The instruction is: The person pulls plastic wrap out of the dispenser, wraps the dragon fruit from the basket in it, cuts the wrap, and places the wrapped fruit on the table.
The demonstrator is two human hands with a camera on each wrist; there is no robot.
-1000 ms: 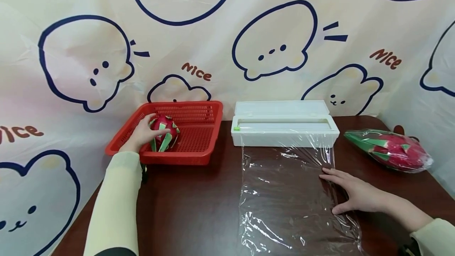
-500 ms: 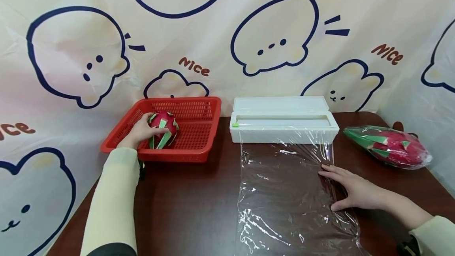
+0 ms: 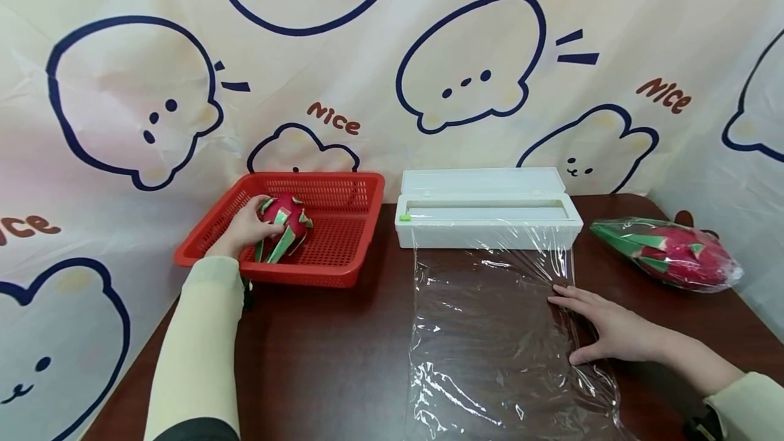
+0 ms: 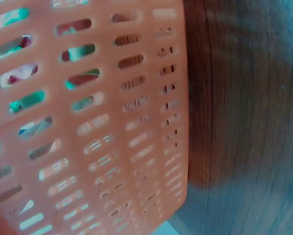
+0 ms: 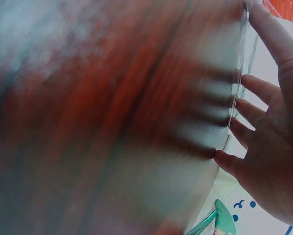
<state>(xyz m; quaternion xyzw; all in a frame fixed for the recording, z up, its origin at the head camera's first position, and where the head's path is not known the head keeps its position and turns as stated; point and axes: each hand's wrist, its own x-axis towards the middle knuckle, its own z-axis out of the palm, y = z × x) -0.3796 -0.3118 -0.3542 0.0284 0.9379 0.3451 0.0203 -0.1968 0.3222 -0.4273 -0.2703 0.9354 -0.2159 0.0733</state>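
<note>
My left hand (image 3: 245, 226) grips a red dragon fruit (image 3: 292, 215) with green scales inside the red plastic basket (image 3: 339, 233). In the left wrist view the basket's slotted wall (image 4: 100, 139) hides the hand, and bits of red and green show through the slots. At the right, my right hand (image 3: 615, 329) has its fingers spread, fingertips resting on the right edge of a sheet of cling film (image 3: 484, 339). That sheet runs over the table from a white cling film dispenser (image 3: 490, 237). The right wrist view shows the right hand's fingertips (image 5: 221, 155) against the tabletop.
A second dragon fruit (image 3: 680, 256), wrapped in clear film, lies on the far right of the brown table (image 3: 331, 352). Behind it a small dark brown object (image 3: 684, 218) shows. A printed cloth (image 3: 343, 73) hangs along the back.
The dragon fruit in my left hand has tilted and shifted slightly right within the basket. My right hand stays in place on the film.
</note>
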